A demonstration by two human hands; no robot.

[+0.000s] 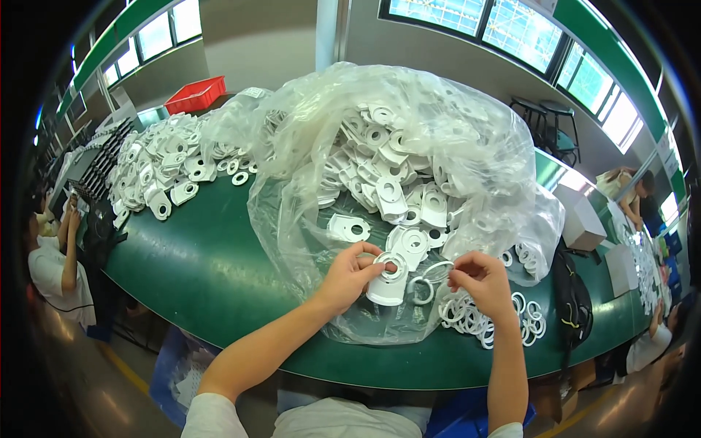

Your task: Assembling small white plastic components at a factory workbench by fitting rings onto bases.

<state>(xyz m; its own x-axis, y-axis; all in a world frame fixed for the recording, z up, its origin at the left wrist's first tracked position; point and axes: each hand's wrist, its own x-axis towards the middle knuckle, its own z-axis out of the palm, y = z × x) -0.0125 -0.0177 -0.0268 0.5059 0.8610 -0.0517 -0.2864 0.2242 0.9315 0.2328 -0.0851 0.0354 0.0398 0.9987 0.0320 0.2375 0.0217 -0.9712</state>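
Note:
My left hand [346,276] grips a white plastic housing [386,290] with a round opening, fingers at its edge and a fingertip showing in the hole. To its right, my right hand [478,281] pinches a thin white ring [439,272], held apart from the housing. Another white ring [420,290] lies just below on the clear plastic. A pile of loose white rings [467,315] spreads beside and under my right wrist. Beyond my hands, a big clear plastic bag [299,197] lies open toward me, with many white housings [389,191] heaped inside.
On the green table [197,252], a second heap of white parts [150,171] lies at the left, near a red bin [196,95]. A black bag [572,299] and white boxes [580,219] are at the right. Blue bins [169,372] stand below the near edge. Other people work on both sides.

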